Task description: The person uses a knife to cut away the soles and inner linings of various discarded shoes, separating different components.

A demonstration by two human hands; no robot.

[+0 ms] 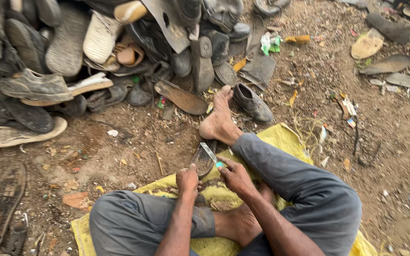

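From our head cam: our left hand (187, 180) has its fingers curled tight around the near end of a dark shoe sole (203, 161), pinning it down by our knees. Our right hand (235, 176) is closed around a knife (211, 155) with a teal handle, blade resting on that sole. We're sitting on a yellow sack (281, 137) spread over bare dirt ground (119, 142). A green-and-white crumpled wrapper (269, 43) lies up top, right beside the big heap of old shoes (96, 52). Loose soles (390, 64) are scattered right.
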